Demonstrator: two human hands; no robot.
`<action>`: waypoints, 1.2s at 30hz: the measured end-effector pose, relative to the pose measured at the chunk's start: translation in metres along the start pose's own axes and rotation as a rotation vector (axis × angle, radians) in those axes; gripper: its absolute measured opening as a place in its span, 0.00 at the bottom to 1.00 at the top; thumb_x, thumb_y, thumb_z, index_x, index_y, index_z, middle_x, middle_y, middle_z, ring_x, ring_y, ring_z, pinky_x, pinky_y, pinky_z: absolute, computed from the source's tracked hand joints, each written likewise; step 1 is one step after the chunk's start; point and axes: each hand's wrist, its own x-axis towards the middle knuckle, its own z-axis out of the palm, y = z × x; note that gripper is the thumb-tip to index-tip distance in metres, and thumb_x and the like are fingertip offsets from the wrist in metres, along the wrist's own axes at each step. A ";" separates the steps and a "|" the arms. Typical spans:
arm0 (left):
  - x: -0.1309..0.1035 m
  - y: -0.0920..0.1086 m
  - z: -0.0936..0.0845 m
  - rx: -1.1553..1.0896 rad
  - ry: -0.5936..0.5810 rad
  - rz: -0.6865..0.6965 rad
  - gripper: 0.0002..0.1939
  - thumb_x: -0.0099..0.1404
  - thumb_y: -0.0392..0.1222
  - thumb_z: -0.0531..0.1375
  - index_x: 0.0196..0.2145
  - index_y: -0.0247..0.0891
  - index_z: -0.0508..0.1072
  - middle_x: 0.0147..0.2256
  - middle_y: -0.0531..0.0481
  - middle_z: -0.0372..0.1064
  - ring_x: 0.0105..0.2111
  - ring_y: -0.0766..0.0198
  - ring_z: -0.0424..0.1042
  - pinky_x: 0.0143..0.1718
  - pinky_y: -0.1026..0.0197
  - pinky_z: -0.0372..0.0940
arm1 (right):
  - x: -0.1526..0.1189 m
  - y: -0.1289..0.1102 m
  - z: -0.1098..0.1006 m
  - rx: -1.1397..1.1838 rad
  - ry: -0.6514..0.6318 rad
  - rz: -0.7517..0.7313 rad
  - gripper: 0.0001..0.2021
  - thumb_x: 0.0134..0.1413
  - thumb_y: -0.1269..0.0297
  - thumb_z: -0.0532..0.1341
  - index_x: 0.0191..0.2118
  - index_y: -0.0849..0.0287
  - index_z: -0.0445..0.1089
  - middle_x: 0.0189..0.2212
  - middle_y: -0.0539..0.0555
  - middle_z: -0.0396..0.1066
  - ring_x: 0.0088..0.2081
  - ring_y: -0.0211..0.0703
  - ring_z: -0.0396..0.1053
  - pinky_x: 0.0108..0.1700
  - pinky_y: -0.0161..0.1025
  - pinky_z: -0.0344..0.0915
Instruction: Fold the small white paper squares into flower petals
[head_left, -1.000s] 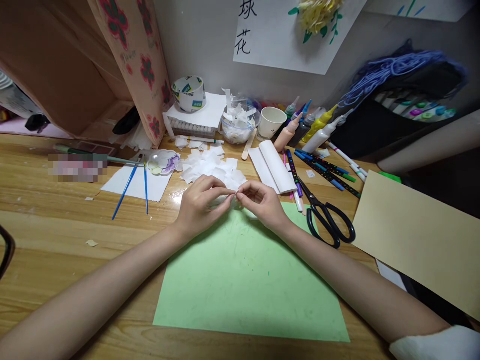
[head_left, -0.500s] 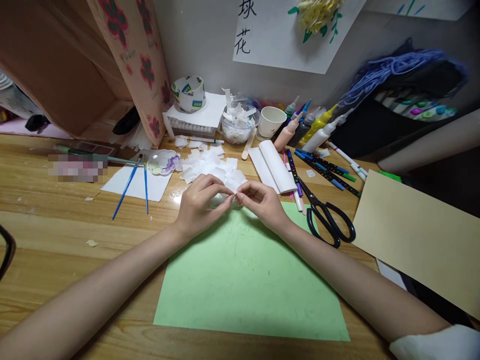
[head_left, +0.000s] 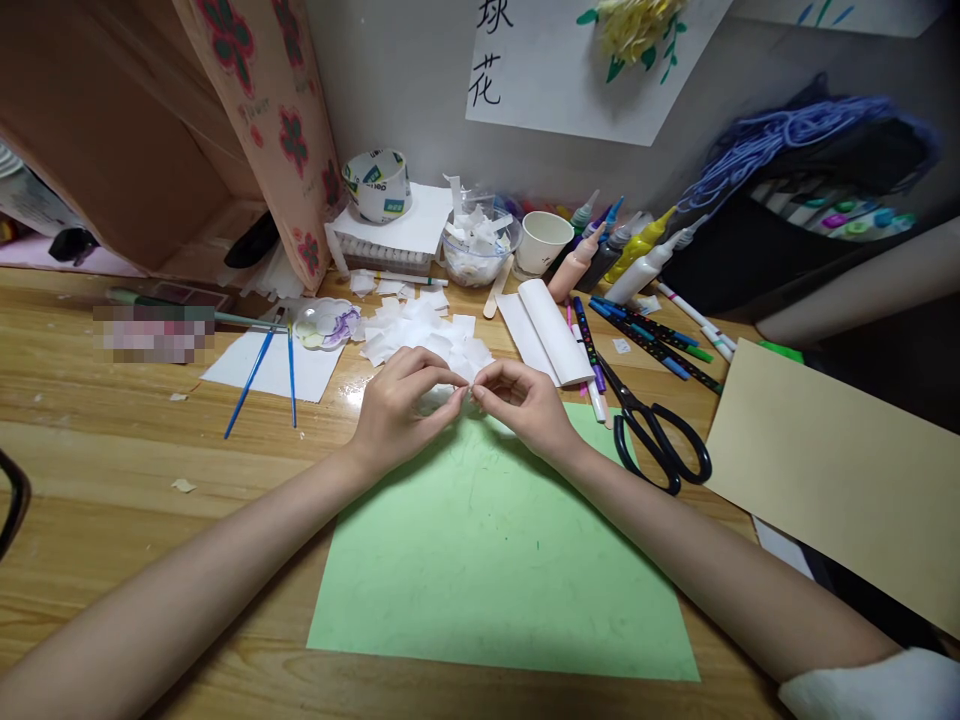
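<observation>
Both hands meet above the top edge of a green sheet (head_left: 502, 560), thumbs and index fingers pinched together at nearly one point. My left hand (head_left: 409, 405) is closed in a pinch, and so is my right hand (head_left: 525, 405). Whatever lies between the fingertips is too small to name. Just behind them a pile of white paper pieces (head_left: 420, 330) covers part of the wooden table. A folded white sheet (head_left: 551, 335) lies to the right of the pile, near black-handled scissors (head_left: 652, 430).
Behind stand a bowl of paper scraps (head_left: 476, 245), a paper cup (head_left: 544, 245), paint bottles (head_left: 577, 262) and a tape roll (head_left: 377, 187). Brushes (head_left: 255, 375) and a palette (head_left: 324, 325) lie left. Pens (head_left: 637, 335) and a tan board (head_left: 832, 470) are at right.
</observation>
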 end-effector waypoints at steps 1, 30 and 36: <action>0.000 0.000 0.000 -0.001 0.003 0.000 0.04 0.59 0.38 0.61 0.33 0.38 0.75 0.30 0.50 0.68 0.33 0.65 0.66 0.34 0.61 0.62 | 0.000 0.000 0.000 -0.001 0.000 0.001 0.05 0.49 0.64 0.63 0.30 0.60 0.69 0.27 0.50 0.69 0.31 0.36 0.68 0.36 0.35 0.66; -0.003 -0.002 0.002 0.070 0.048 0.087 0.03 0.58 0.39 0.61 0.31 0.41 0.76 0.27 0.51 0.70 0.29 0.66 0.65 0.29 0.62 0.60 | 0.000 0.004 0.000 -0.031 0.028 0.011 0.09 0.48 0.59 0.64 0.30 0.60 0.72 0.28 0.52 0.72 0.31 0.39 0.70 0.36 0.38 0.68; -0.003 -0.002 0.002 0.064 0.058 0.099 0.03 0.57 0.38 0.62 0.31 0.40 0.76 0.27 0.50 0.70 0.29 0.65 0.65 0.29 0.62 0.60 | -0.001 0.002 0.000 -0.009 0.028 0.011 0.07 0.48 0.62 0.64 0.30 0.60 0.72 0.28 0.52 0.72 0.31 0.38 0.69 0.37 0.37 0.68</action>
